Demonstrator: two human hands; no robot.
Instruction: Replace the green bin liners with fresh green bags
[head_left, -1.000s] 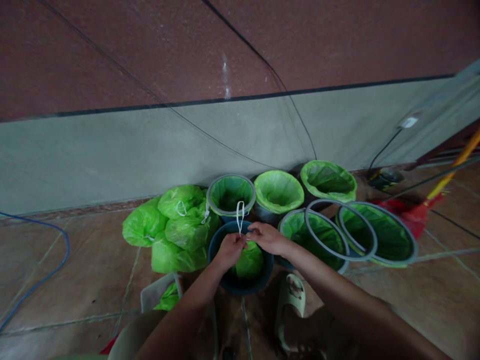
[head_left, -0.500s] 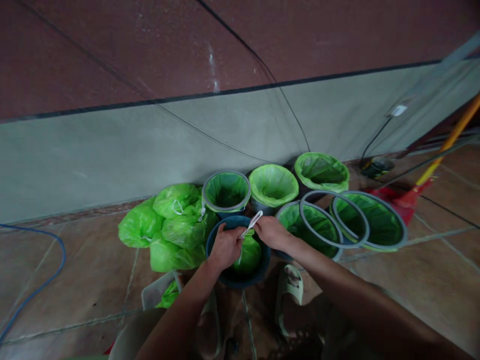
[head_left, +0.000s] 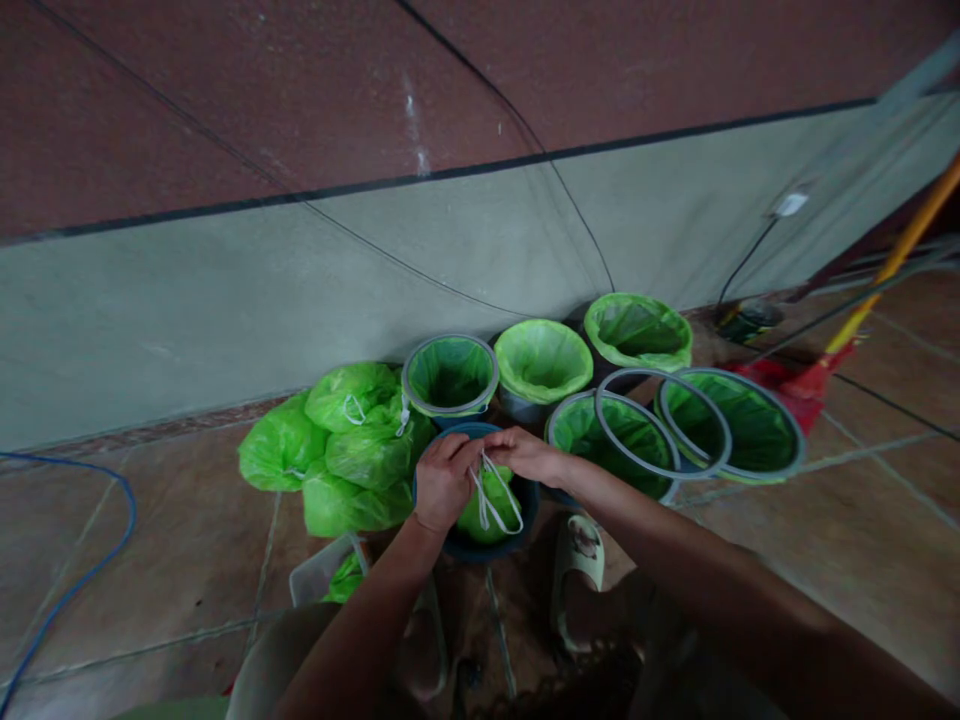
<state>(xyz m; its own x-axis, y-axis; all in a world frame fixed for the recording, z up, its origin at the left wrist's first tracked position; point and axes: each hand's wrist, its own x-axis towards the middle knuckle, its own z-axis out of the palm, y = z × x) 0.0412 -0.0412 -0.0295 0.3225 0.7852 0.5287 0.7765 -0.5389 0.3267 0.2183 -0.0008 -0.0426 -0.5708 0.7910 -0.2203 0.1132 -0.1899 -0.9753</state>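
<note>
Green bag (head_left: 496, 500): sits down inside the blue bucket (head_left: 529, 520), centre, just beyond your feet.
White drawstring (head_left: 481, 500): loop hangs from where your hands meet, drooping over the bag.
Left hand (head_left: 442, 482): over the bucket's left side, fingers curled, fingertips pinching the drawstring.
Right hand (head_left: 523, 456): comes in from the right; fingers close together, reaching toward your left fingertips; cannot tell whether they grip the string.
Filled green bags (head_left: 367, 455): piled left of the bucket.
Lined bins (head_left: 544, 362): three along the far wall, two more at right.
Grey ring (head_left: 729, 445): lies across the two right bins.
Pale tub (head_left: 306, 580): near left, green plastic inside.
</note>
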